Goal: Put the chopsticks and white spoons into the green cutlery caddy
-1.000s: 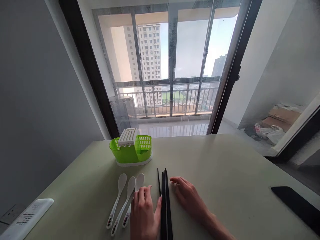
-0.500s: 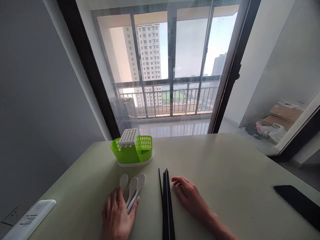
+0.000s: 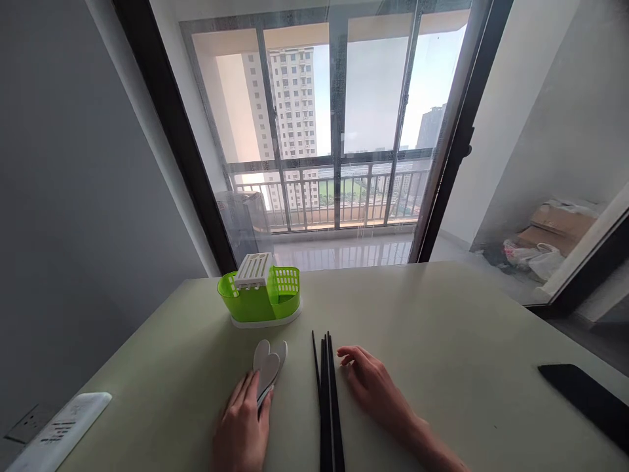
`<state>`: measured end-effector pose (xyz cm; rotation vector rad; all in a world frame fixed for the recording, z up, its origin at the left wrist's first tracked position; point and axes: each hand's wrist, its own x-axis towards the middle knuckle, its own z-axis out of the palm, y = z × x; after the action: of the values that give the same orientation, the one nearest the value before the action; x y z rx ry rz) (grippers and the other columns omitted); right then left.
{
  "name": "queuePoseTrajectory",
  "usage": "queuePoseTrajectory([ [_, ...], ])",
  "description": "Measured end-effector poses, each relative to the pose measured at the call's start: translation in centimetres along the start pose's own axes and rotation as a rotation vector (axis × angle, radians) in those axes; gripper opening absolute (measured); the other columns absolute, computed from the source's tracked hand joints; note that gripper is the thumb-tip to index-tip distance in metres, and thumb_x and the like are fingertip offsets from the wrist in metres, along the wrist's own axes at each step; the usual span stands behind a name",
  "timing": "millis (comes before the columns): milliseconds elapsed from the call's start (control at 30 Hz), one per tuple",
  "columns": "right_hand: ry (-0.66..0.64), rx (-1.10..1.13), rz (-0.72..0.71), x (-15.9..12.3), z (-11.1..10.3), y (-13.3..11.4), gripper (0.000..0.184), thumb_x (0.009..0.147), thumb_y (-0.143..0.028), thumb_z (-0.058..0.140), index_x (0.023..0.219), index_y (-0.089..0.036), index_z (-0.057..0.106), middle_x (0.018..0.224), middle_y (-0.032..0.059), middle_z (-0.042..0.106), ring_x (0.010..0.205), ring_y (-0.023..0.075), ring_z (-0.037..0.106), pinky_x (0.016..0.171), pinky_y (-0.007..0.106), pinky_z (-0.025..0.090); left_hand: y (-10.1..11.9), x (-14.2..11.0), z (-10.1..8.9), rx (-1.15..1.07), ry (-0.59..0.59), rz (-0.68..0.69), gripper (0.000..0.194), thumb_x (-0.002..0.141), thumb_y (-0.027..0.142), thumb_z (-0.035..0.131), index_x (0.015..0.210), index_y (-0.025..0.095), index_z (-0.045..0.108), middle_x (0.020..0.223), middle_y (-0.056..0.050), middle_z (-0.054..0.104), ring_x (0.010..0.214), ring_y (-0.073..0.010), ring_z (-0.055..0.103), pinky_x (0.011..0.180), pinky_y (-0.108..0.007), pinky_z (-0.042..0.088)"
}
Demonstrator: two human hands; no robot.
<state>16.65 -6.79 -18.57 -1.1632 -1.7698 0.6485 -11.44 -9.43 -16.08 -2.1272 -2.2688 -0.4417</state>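
Three white spoons lie bunched together on the table, their bowls pointing away from me and overlapping. My left hand is closed around their handles, which it mostly hides. Several black chopsticks rest lengthwise in the middle, one splayed slightly to the left at its tip. Just right of them my right hand rests on the table, fingers loosely curled but apart, holding nothing. Beyond the spoons stands a green utensil holder with a white slotted top and a white base.
The pale table reaches to a glass sliding door. A white power strip lies at the left edge, and a black flat object at the right edge. Behind the glass at right are cardboard and plastic bags.
My left hand has moved right and gathered the three spoons closer, so the left spoon now overlaps the others. The right hand and the chopsticks have stayed in place.
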Motion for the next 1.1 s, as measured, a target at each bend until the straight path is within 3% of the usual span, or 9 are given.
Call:
queuePoseTrajectory([
  [200, -0.029, 0.005, 0.012, 0.0, 0.2, 0.4, 0.029, 0.103, -0.022, 0.04, 0.122, -0.024, 0.061, 0.113, 0.0088, 0.071, 0.1, 0.022, 0.07, 0.085, 0.035, 0.057, 1.2, -0.5, -0.9, -0.038, 0.045, 0.03, 0.036, 0.098, 0.021, 0.054, 0.129, 0.025, 0.072, 0.129, -0.007, 0.075, 0.122, -0.0254, 0.069, 0.105, -0.038, 0.056],
  [333, -0.042, 0.005, 0.011, 0.0, 0.2, 0.6, 0.03, 0.102, -0.021, 0.04, 0.123, -0.025, 0.061, 0.113, 0.0081, 0.07, 0.101, 0.0219, 0.069, 0.085, 0.034, 0.056, 2.1, -0.8, -0.8, -0.011, 0.034, 0.063, 0.036, 0.099, 0.019, 0.055, 0.132, 0.024, 0.07, 0.129, -0.006, 0.075, 0.12, -0.0248, 0.068, 0.103, -0.035, 0.056],
  [567, -0.044, 0.017, 0.013, -0.1, 0.1, 0.4, 0.03, 0.102, -0.019, 0.04, 0.123, -0.025, 0.061, 0.113, 0.0071, 0.069, 0.097, 0.0204, 0.069, 0.085, 0.034, 0.054, 3.6, -1.1, -0.2, 0.116, -0.053, 0.044, 0.041, 0.104, 0.012, 0.042, 0.132, 0.025, 0.068, 0.122, -0.005, 0.074, 0.106, -0.0214, 0.075, 0.082, -0.028, 0.061],
  [767, -0.028, 0.066, 0.054, -0.1, 0.4, 0.2, 0.026, 0.105, -0.029, 0.043, 0.123, -0.026, 0.063, 0.115, 0.007, 0.069, 0.094, 0.0208, 0.068, 0.085, 0.035, 0.055, 4.7, -0.9, 0.6, 0.016, -0.102, 0.059, 0.039, 0.108, 0.02, 0.035, 0.132, 0.018, 0.066, 0.121, -0.01, 0.073, 0.092, -0.0205, 0.078, 0.068, -0.026, 0.061],
  [867, -0.022, 0.205, 0.099, 0.0, 0.4, 0.1, 0.035, 0.106, -0.043, 0.049, 0.137, -0.027, 0.055, 0.13, 0.0091, 0.067, 0.106, 0.0221, 0.068, 0.093, 0.036, 0.055, 6.9, -1.2, 0.9, -0.077, -0.06, 0.127, 0.036, 0.109, 0.021, 0.037, 0.129, 0.018, 0.066, 0.115, -0.009, 0.074, 0.087, -0.019, 0.078, 0.068, -0.025, 0.061],
  [967, -0.003, 0.419, 0.105, 0.1, 0.3, 0.3, 0.055, 0.106, -0.053, 0.047, 0.155, -0.032, 0.036, 0.148, 0.0101, 0.057, 0.126, 0.0237, 0.062, 0.105, 0.04, 0.052, 10.2, -1.6, 0.9, -0.148, -0.039, 0.212, 0.035, 0.109, 0.019, 0.038, 0.134, 0.02, 0.063, 0.114, -0.007, 0.073, 0.09, -0.0178, 0.078, 0.071, -0.023, 0.062],
  [1100, 0.088, 0.637, 0.177, 0.4, -0.6, 0.6, 0.063, 0.103, -0.061, 0.048, 0.158, -0.036, 0.03, 0.154, 0.01, 0.053, 0.126, 0.0255, 0.064, 0.107, 0.044, 0.052, 14.7, -1.9, 1.2, -0.108, -0.073, 0.255, 0.038, 0.106, 0.01, 0.044, 0.136, 0.021, 0.064, 0.118, -0.008, 0.072, 0.092, -0.0184, 0.078, 0.072, -0.023, 0.062],
])
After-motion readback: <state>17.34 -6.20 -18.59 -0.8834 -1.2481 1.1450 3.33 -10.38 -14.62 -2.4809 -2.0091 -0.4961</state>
